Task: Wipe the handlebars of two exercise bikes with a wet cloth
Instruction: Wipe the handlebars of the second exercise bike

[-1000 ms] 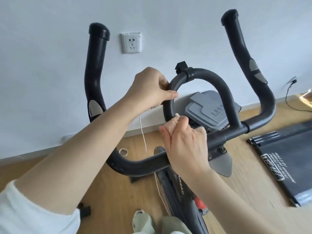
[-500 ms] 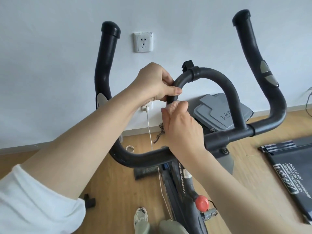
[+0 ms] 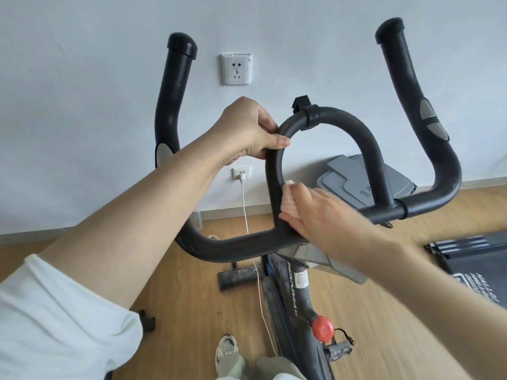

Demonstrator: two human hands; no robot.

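Observation:
A black exercise bike's handlebars [image 3: 238, 244] fill the view, with two tall outer horns and an arched inner loop [image 3: 343, 119]. My left hand [image 3: 251, 130] grips the upper left of the loop. My right hand [image 3: 315, 209] presses a small pale pink cloth [image 3: 289, 200] against the lower left leg of the loop, where it joins the crossbar. Only the cloth's top edge shows above my fingers. A grey console [image 3: 354, 182] sits behind the loop.
A white wall with two sockets [image 3: 236, 69] stands right behind the bike, and a white cable [image 3: 247, 215] hangs from the lower socket to the wooden floor. A black treadmill [image 3: 472, 256] lies at the right. The red knob [image 3: 323, 326] and my shoe [image 3: 226, 351] are below.
My right hand has slid down the left leg of the loop with the cloth, from near my left thumb to the crossbar joint. The left hand keeps its grip on the loop.

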